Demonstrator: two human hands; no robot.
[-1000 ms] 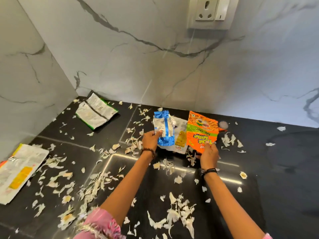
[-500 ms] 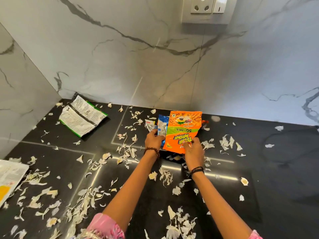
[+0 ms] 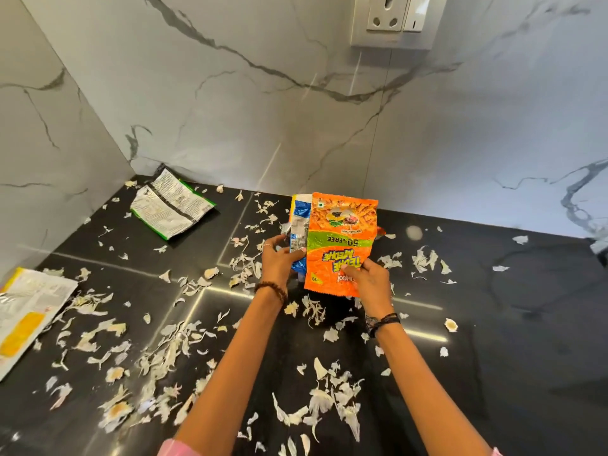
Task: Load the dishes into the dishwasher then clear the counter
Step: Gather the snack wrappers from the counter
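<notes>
An orange snack wrapper [image 3: 342,238] is held up just above the black counter [image 3: 526,340], near the back wall. My right hand [image 3: 371,281] pinches its lower right corner. Partly behind its left edge is a blue and silver wrapper [image 3: 300,225], which my left hand [image 3: 279,258] grips at the lower end. A white and green wrapper [image 3: 171,205] lies flat in the back left corner. A white and yellow wrapper [image 3: 29,314] lies at the left edge of the view.
Several pale garlic or onion peels [image 3: 164,350] are scattered over most of the counter. Marble walls [image 3: 230,110] close the back and left sides. A socket plate [image 3: 394,21] sits high on the back wall.
My right hand has brought the orange wrapper leftward over the blue one, so both are now stacked between my hands and lifted a little.
</notes>
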